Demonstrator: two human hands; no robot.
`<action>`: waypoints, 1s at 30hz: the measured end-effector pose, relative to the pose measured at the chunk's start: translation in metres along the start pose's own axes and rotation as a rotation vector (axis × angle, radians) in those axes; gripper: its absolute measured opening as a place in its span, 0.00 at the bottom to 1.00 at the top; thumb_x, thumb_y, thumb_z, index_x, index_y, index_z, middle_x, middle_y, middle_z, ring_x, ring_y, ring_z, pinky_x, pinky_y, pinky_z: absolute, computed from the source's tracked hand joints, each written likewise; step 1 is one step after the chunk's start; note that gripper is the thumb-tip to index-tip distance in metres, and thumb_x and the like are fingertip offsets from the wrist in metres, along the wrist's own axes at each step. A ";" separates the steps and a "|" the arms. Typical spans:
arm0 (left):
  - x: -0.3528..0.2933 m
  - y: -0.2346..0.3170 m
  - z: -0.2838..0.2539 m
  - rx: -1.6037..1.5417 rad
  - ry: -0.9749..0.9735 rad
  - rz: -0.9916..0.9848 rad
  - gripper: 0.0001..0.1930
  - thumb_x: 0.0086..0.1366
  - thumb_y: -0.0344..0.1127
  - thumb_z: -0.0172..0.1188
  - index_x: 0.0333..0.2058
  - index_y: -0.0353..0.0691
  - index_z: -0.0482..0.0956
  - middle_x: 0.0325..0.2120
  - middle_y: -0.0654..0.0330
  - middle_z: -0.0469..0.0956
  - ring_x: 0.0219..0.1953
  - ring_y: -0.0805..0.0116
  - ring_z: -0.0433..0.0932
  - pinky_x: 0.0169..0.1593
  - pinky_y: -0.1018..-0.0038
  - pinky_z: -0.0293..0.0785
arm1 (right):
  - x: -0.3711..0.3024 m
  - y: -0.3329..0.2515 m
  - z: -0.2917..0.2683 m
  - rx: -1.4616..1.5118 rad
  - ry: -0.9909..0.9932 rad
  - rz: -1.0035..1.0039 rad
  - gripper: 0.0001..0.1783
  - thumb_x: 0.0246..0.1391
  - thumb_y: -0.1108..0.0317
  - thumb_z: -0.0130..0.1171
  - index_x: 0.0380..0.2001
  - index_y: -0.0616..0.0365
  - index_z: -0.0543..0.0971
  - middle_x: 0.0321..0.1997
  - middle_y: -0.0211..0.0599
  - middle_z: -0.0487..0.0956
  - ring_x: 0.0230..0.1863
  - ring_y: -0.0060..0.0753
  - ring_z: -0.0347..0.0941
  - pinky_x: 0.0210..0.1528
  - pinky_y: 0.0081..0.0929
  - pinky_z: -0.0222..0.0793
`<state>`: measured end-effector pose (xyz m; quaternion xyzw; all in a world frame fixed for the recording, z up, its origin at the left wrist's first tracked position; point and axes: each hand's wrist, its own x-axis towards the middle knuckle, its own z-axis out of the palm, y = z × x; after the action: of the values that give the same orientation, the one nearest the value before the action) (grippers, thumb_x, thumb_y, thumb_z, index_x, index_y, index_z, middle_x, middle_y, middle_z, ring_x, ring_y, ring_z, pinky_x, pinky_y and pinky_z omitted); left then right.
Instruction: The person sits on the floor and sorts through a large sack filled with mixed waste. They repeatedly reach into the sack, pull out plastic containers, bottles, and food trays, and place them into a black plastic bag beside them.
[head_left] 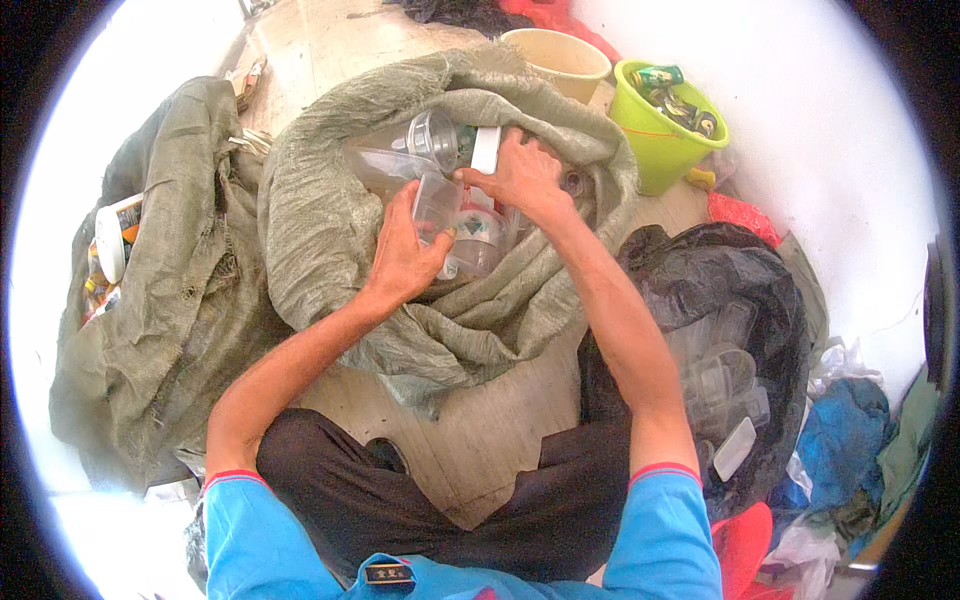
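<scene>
In front of me a wide grey-green woven sack (330, 240) stands with its mouth rolled back, holding clear plastic cups and containers. My left hand (405, 252) reaches in from the left, its thumb and fingers around a clear plastic container (436, 203). Over the sack's far right side, my right hand (522, 178) has its thumb spread away from its fingers, next to a white rectangular piece (486, 150); the fingertips are partly hidden. A clear round cup (432, 138) lies beyond both hands. Below the right hand sits a transparent container with a printed label (480, 238).
Another woven sack (180, 290) with bottles stands at left. A lime-green bucket (655, 145) of cans and a cream bucket (560, 62) stand behind. A black plastic bag (735, 270) with clear containers is at right, near a blue bag (845, 440).
</scene>
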<state>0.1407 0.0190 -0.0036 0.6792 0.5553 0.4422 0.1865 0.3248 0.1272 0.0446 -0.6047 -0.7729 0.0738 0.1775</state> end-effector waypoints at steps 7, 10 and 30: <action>-0.002 -0.003 -0.009 -0.329 -0.140 -0.372 0.35 0.61 0.32 0.64 0.63 0.32 0.57 0.50 0.48 0.72 0.40 0.63 0.80 0.28 0.73 0.83 | -0.002 0.025 0.001 0.018 -0.144 0.087 0.44 0.40 0.44 0.64 0.55 0.66 0.71 0.47 0.58 0.80 0.50 0.55 0.78 0.53 0.46 0.73; 0.001 0.001 -0.010 -0.398 -0.112 -0.410 0.33 0.62 0.30 0.60 0.63 0.29 0.57 0.47 0.44 0.75 0.39 0.60 0.81 0.28 0.70 0.85 | -0.011 0.035 -0.014 0.023 -0.074 0.002 0.42 0.40 0.47 0.63 0.54 0.68 0.71 0.46 0.59 0.80 0.49 0.58 0.77 0.53 0.46 0.73; 0.020 0.025 -0.040 -0.685 -0.271 -0.475 0.26 0.66 0.35 0.57 0.60 0.34 0.66 0.44 0.51 0.79 0.40 0.62 0.83 0.37 0.69 0.80 | -0.233 0.182 -0.214 0.585 0.642 0.280 0.28 0.49 0.63 0.66 0.51 0.69 0.74 0.46 0.45 0.81 0.45 0.34 0.77 0.49 0.31 0.73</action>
<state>0.1234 0.0197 0.0442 0.4832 0.4879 0.4526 0.5688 0.6160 -0.0716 0.1394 -0.6199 -0.5363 0.1212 0.5599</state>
